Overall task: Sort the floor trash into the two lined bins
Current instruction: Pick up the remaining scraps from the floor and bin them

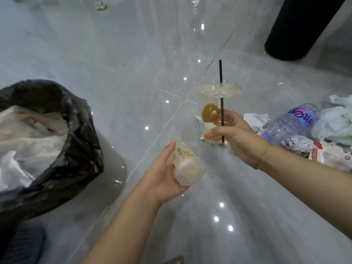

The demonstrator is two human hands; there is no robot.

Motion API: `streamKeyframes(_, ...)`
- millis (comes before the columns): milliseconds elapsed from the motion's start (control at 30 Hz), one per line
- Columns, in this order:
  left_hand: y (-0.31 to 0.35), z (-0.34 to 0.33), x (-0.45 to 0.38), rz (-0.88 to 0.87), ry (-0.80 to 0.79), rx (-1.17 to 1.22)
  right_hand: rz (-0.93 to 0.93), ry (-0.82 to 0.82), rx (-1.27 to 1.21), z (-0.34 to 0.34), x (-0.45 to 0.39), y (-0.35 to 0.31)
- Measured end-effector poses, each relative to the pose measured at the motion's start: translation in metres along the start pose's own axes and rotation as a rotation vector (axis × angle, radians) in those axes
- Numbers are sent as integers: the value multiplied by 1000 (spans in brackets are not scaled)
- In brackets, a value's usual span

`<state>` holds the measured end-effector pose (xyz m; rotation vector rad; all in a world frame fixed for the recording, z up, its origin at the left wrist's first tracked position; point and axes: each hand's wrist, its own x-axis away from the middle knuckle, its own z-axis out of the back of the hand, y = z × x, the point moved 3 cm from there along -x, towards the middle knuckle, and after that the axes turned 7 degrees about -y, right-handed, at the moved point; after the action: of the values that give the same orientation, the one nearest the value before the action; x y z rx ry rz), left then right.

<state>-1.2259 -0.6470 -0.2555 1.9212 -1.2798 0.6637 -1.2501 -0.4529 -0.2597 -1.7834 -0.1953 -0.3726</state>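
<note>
My left hand (162, 174) holds a pale, crumbly food scrap wrapped in thin plastic (185, 165) above the floor. My right hand (234, 136) grips a clear plastic cup (215, 107) with a lid, a black straw (221, 77) and orange fruit slices inside, held upright. At the left stands a bin lined with a black bag (80, 141), holding white crumpled plastic and paper. A second black bin (297, 29) stands at the top right. Loose trash lies at the right: an empty water bottle (289, 122), crumpled paper (297, 143) and white plastic bags (335, 121).
The floor is glossy grey tile with bright light reflections. A small crumpled scrap (100, 5) lies far off at the top left. A printed wrapper (327, 155) lies at the right edge. Something brown (174, 260) shows at the bottom edge.
</note>
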Motion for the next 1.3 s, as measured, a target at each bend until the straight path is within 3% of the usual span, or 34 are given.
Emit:
streamKeyframes(267, -38, 54, 102, -7, -62, 211, -13, -384, 375, -70, 88, -10)
streamKeyframes(500, -61, 113, 209, -324, 35, -180, -15, -576, 480, -168, 148, -7)
streamKeyframes(633, -64, 141, 268, -572, 307, -417, 85, -651, 544, -231, 171, -4)
streamKeyframes(733, -59, 168, 314, -752, 536, -468, 193, -671, 602, -280, 186, -1)
streamKeyframes(867, -50, 204, 362, -831, 885, -573, 226, -779, 635, -336, 195, -3)
streamKeyframes(1100, -21, 244, 429, -976, 1169, -715, 204, -835, 660, -434, 178, -18)
streamKeyframes(1300, 8, 264, 469, -1002, 1343, -939, 180, -810, 779, -488, 166, 22)
